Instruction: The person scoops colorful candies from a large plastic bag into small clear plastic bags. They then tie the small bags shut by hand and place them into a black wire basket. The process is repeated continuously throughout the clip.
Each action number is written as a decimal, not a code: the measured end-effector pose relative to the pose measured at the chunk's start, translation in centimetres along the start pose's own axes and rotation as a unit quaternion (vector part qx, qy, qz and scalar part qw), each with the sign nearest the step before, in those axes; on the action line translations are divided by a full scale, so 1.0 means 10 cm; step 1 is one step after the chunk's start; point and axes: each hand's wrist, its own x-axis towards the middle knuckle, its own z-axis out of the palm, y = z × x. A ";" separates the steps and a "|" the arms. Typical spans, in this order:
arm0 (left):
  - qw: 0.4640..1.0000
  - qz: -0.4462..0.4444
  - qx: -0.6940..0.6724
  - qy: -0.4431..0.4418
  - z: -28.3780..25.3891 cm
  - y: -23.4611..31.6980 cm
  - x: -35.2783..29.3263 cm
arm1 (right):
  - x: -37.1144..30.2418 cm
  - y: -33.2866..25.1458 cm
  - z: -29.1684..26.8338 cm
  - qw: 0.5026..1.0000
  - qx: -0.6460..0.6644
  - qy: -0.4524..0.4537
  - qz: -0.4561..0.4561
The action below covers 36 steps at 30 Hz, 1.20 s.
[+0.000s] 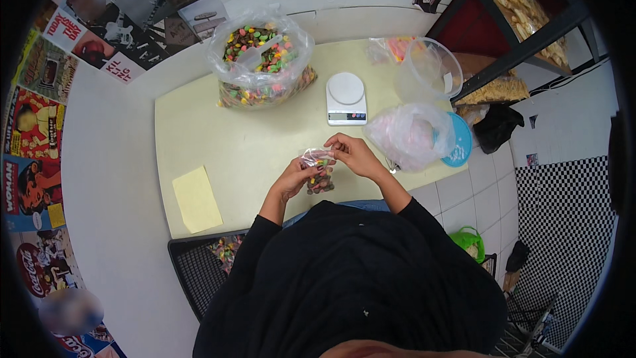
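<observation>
A small clear plastic bag of colourful candies (320, 180) hangs upright between my hands at the near edge of the table. My left hand (289, 179) is closed on its left side, the thumb across the front. At the bag's top right corner, the fingers of my right hand (354, 155) pinch the clear plastic. Beyond them stands a white digital kitchen scale (346, 96) with nothing on its round plate. A large open plastic bag of mixed candies (262, 59) sits at the far left, with a clear plastic scoop (255, 56) lying in it.
On the table's right are a bunched clear bag (411, 134), a blue lid (457, 140) and a clear round tub (434, 69). Yellow paper (197, 199) lies at the left. Below the table edge, a black crate (192, 272) holds candy packets (226, 252). A snack shelf (523, 20) stands far right.
</observation>
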 end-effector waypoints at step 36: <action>0.963 0.117 0.233 0.069 0.04 0.20 0.07 | 0.17 -0.68 -0.10 0.945 -0.231 -0.084 -0.215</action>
